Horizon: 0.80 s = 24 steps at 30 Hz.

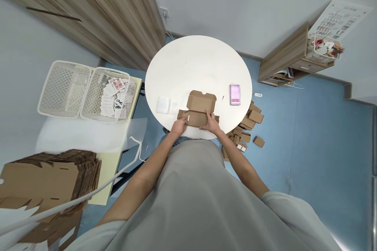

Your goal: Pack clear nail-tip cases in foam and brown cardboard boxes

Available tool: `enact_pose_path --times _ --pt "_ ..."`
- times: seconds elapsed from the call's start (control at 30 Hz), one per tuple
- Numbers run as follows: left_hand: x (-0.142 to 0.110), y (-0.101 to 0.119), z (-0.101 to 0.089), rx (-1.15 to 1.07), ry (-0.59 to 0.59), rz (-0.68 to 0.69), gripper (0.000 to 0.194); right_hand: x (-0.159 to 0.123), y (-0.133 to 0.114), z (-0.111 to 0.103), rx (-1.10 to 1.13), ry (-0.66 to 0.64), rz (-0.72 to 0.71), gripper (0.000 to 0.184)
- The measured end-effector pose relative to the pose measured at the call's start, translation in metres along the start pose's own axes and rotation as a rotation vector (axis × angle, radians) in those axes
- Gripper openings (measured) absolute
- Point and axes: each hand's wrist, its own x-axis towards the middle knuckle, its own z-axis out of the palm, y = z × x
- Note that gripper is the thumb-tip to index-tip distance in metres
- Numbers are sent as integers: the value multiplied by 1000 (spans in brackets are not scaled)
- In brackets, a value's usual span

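Observation:
A flat brown cardboard box blank (200, 106), partly folded, lies on the near side of the round white table (197, 62). My left hand (179, 126) grips its near left flap, fingers closed on the card. My right hand (211, 124) presses and holds the near edge of the box toward the right, fingers curled over it. The back panel of the box stands slightly raised.
A small white packet (165, 105) lies left of the box, a pink phone (235, 94) to the right. Folded small boxes (247, 125) litter the blue floor at right. Two white baskets (85, 90) with cards and a stack of cardboard blanks (50, 180) sit at left.

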Motion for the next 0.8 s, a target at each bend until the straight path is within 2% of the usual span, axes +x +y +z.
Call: enact_pose_path --times 0.13,0.2,0.4,0.43,0.5,0.6,0.67,0.73,0.8 --pt "0 4 4 -44 122 -147 60 -7 0 7 -15 -6 16 133" --pt "3 7 4 -31 154 -157 71 -6 -1 5 -19 -7 23 133" --pt "12 14 -7 128 43 -91 43 -1 -1 0 -25 -15 7 139" --pt "10 14 -9 121 57 -92 42 -1 -1 0 -26 -12 10 137" --pt "5 12 -13 98 161 -142 44 0 -2 1 -29 -6 18 133" --pt "-1 8 -17 82 336 -341 45 1 -3 3 -33 -4 22 129" --pt "-3 6 -20 74 333 -432 32 2 -4 3 -37 -3 17 128" --pt "-3 7 -21 48 295 -419 20 3 -5 3 -43 1 14 129" --pt "-2 12 -21 12 274 -368 16 3 -5 4 -47 4 19 130"
